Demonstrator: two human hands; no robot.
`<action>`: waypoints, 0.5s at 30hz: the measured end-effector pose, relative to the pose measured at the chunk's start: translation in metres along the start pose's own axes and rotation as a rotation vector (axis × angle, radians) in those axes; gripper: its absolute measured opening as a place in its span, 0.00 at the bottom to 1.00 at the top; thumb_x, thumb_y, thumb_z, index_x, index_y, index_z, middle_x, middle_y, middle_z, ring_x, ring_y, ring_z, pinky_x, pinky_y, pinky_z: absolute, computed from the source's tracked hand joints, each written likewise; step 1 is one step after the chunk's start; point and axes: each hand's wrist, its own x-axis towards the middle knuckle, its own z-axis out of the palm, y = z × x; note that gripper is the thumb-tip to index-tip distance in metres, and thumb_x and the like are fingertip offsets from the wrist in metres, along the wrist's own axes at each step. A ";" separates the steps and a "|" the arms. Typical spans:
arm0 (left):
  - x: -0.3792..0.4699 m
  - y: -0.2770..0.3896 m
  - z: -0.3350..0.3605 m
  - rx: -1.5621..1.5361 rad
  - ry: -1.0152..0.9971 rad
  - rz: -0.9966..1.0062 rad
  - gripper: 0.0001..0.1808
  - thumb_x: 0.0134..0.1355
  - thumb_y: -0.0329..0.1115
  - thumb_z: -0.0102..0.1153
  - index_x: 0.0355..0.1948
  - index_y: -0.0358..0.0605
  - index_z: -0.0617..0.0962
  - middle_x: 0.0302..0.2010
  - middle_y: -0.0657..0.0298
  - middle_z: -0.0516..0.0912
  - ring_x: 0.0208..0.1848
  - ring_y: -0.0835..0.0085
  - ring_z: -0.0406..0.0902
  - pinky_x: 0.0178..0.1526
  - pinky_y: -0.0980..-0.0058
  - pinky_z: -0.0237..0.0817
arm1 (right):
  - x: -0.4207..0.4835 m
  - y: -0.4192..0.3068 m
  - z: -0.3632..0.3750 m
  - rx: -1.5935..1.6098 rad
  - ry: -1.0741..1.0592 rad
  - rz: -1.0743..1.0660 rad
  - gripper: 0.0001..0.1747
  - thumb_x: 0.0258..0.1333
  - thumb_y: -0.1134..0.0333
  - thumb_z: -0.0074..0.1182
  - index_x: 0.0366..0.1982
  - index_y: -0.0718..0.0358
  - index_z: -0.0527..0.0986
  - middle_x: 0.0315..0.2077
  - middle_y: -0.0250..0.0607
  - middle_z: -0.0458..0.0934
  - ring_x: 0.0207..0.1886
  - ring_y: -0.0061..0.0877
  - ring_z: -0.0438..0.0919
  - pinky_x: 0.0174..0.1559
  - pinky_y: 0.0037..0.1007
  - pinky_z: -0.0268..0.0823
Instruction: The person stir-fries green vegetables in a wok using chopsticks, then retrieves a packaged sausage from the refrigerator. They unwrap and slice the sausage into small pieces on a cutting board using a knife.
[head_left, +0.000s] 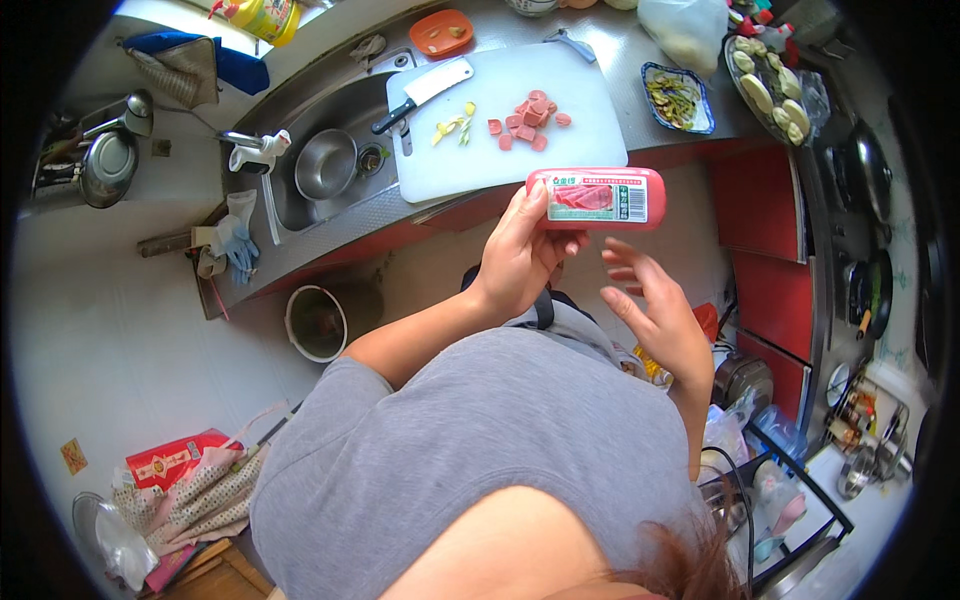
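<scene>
My left hand (523, 251) grips one end of a pink packaged luncheon sausage (598, 199), held level with its printed label facing up. Just below and to the right of the package, my right hand (651, 306) is empty, fingers apart. Beyond them a white cutting board (517, 82) lies across the counter and part of the sink. Sliced pink sausage pieces (531, 118) are heaped on the board's right half. Left of that pile lie small yellow and pale green slices (452, 126). A cleaver (424, 94) with a dark handle rests at the board's left side.
The steel sink (300, 112) holds a metal bowl (327, 163). An orange dish (441, 32) and a peeler (571, 45) sit at the board's far edge. Rightward are a blue-rimmed dish (678, 97) of chopped greens and a plate of dough pieces (769, 86). A bucket (316, 324) stands below.
</scene>
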 end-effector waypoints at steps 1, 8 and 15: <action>0.007 -0.003 -0.001 -0.008 0.012 0.004 0.24 0.83 0.50 0.34 0.60 0.44 0.74 0.50 0.59 0.82 0.45 0.71 0.76 0.49 0.72 0.69 | 0.011 0.004 -0.004 0.053 0.007 -0.002 0.35 0.69 0.56 0.60 0.68 0.69 0.66 0.60 0.53 0.77 0.58 0.41 0.80 0.60 0.39 0.72; 0.044 0.005 -0.017 -0.069 0.096 0.042 0.22 0.82 0.48 0.37 0.65 0.46 0.70 0.55 0.60 0.81 0.52 0.71 0.79 0.54 0.71 0.72 | 0.084 0.026 0.000 0.459 -0.028 -0.036 0.36 0.71 0.53 0.60 0.69 0.67 0.64 0.62 0.47 0.74 0.61 0.33 0.78 0.59 0.36 0.74; 0.072 0.025 -0.040 -0.018 0.118 -0.013 0.26 0.78 0.43 0.51 0.70 0.47 0.62 0.62 0.59 0.76 0.60 0.69 0.78 0.59 0.66 0.74 | 0.153 0.013 0.022 1.019 0.045 0.181 0.33 0.73 0.50 0.55 0.68 0.64 0.65 0.61 0.40 0.75 0.60 0.25 0.76 0.65 0.33 0.65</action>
